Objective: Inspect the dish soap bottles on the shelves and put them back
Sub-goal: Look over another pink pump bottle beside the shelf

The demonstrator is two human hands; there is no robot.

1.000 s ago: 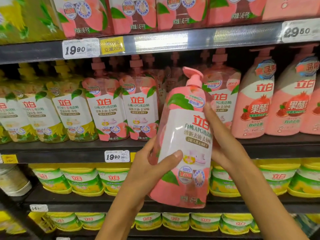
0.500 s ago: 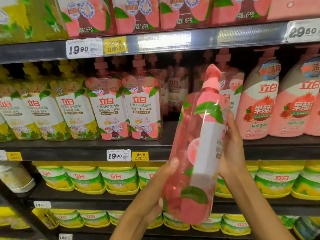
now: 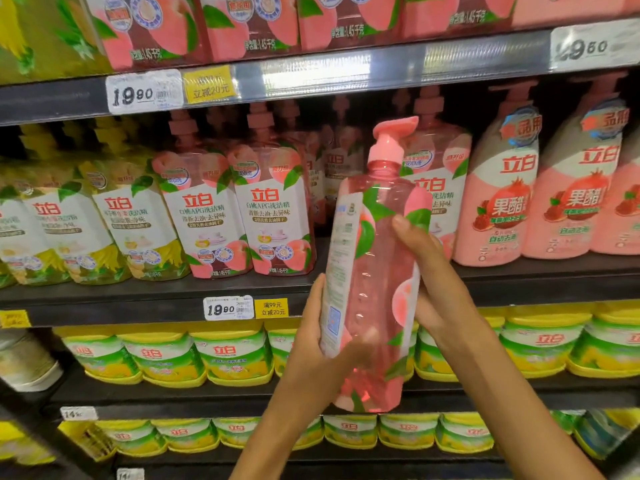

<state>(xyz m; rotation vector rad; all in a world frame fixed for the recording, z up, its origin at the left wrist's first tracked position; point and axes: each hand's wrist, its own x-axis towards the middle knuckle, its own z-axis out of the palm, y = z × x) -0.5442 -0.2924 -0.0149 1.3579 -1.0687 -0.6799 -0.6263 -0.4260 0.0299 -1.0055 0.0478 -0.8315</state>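
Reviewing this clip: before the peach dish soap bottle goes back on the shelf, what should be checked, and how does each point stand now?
1. Both hands grip the bottle: ok; left hand low, right hand at mid-body.
2. Pump head seated: ok, looks intact.
3. Back label readable: cannot tell, blurred.
4. Free slot in the peach row, between the shelved peach bottles and the bottle behind the held one: ok, a dark gap shows.
5. Bottle upright: not ok, tilted slightly.
6. Leaks: cannot tell.
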